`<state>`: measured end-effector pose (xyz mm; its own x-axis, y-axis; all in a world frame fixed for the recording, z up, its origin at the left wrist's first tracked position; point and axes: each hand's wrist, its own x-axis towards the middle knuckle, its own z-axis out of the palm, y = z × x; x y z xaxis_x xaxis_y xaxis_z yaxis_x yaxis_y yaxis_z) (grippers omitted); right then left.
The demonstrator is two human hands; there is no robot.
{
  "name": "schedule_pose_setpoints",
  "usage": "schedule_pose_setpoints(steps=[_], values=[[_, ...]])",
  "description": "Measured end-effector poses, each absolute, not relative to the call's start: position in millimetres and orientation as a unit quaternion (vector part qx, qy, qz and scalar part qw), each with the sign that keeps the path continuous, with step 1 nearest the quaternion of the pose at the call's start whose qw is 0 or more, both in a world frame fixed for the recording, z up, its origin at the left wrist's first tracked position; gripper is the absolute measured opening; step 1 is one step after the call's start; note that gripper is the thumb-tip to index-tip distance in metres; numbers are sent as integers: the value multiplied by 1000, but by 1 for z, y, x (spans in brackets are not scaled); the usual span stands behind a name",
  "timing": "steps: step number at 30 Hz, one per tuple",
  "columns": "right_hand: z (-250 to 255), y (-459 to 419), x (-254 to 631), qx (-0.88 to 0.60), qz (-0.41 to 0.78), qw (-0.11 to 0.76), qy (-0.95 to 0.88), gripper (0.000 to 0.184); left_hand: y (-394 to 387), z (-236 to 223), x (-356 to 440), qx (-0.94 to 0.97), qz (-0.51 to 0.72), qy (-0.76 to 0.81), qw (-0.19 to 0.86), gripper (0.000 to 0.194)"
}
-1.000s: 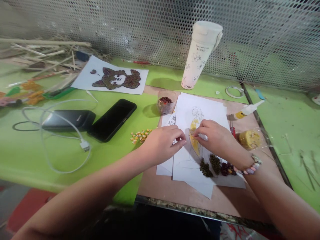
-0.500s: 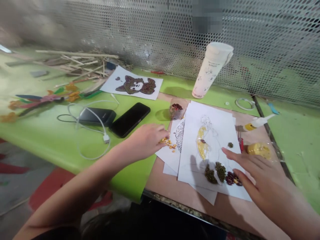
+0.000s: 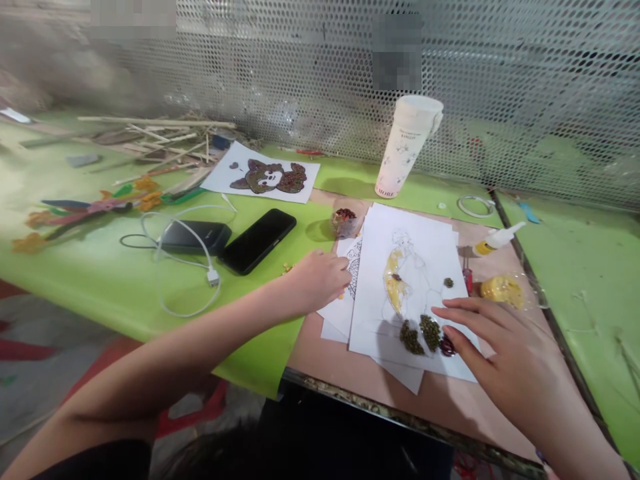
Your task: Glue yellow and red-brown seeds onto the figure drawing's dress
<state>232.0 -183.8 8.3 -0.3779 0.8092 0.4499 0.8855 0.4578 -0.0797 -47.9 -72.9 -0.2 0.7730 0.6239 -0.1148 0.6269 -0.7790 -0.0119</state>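
Left hand (image 3: 324, 277) curls beside yellow kernels (image 3: 287, 268); right hand (image 3: 517, 363) spreads near green seeds (image 3: 430, 332).

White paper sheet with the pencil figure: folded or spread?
Spread: the white paper sheet lies flat, its pencil figure showing with no visible fold.

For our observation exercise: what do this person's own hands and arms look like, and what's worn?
The left hand and right hand are bare, without gloves. A black sleeve ends above the left elbow; a purple sliver, perhaps a bracelet, shows at the right wrist.
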Motion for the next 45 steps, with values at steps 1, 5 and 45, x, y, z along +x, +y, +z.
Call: schedule_pose_setpoints(steps=[1,5,45], values=[[7,-185,234,-517,-85,221,-822,25,-73,1,-46,940,-62,336,18,18],[4,-187,237,-521,-79,227,-819,23,-69,5,-41,926,-72,368,37,24],[22,-147,205,-623,124,318,-704,12,-70,13,43,580,239,413,661,10]])
